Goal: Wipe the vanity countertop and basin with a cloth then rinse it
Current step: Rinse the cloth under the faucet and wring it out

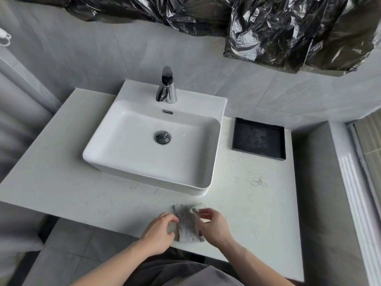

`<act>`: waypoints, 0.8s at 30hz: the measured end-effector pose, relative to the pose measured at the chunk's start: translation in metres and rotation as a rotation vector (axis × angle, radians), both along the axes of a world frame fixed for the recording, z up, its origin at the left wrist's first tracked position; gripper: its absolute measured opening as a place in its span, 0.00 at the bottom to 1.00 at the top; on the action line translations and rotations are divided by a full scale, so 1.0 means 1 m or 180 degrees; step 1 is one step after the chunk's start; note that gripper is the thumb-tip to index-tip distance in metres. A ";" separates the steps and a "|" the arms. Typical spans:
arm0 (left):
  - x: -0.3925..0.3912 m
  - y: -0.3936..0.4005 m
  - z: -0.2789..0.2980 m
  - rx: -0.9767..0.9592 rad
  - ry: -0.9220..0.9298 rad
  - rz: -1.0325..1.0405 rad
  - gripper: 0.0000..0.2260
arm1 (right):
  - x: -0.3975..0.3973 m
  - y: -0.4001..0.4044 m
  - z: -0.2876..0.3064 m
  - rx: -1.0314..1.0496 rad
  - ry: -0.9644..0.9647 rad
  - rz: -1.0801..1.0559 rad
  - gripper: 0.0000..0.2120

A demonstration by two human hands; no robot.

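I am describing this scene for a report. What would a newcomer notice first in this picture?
First, the white basin in the middle of the pale countertop, with a chrome faucet behind it. Crumpled black plastic sheeting hangs across the top. At the counter's near edge, the left hand and right hand hold a grey cloth.

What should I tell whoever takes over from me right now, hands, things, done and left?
Left hand and right hand both pinch the grey cloth at the front edge of the countertop.
Basin sits behind the cloth, tap off, black tray to its right.
Done: cloth in hand; marks still show on the countertop's right side.
Left: wipe countertop and basin, then rinse.
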State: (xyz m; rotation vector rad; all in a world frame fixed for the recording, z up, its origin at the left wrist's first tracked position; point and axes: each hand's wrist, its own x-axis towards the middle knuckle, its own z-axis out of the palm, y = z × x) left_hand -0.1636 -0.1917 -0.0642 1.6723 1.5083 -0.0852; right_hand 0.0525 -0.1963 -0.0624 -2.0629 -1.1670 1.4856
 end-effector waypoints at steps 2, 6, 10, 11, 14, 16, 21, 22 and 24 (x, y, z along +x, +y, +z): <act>-0.003 0.001 0.000 -0.0050 0.0045 0.0085 0.17 | -0.013 0.003 -0.003 -0.0137 0.0135 0.0435 0.22; -0.003 0.007 -0.001 -0.0149 0.0124 0.0266 0.20 | -0.011 0.002 -0.007 0.0070 -0.0230 0.0194 0.17; 0.003 0.011 0.001 -0.0291 0.0173 0.0208 0.22 | 0.002 -0.006 -0.024 -0.0302 -0.0722 0.0008 0.24; 0.005 0.012 0.003 -0.0334 0.0192 0.0157 0.23 | 0.001 -0.006 -0.028 -0.0483 -0.0663 0.0031 0.24; 0.013 0.016 0.007 -0.0385 0.0197 0.0129 0.24 | -0.004 -0.002 -0.032 -0.0758 -0.0651 0.0187 0.14; 0.019 0.020 0.014 -0.0257 0.0192 0.0096 0.22 | -0.004 0.003 -0.030 -0.0666 -0.0591 0.0273 0.04; 0.045 0.033 0.052 0.0479 -0.0242 -0.0059 0.16 | 0.027 0.009 0.020 0.0039 -0.0013 0.0663 0.03; 0.053 0.037 0.062 0.0591 -0.0389 -0.0087 0.16 | 0.039 0.010 0.035 0.0086 0.0184 0.0686 0.03; 0.070 0.047 0.080 0.0674 -0.0694 -0.0127 0.18 | 0.065 0.014 0.064 0.0211 0.0417 0.0809 0.04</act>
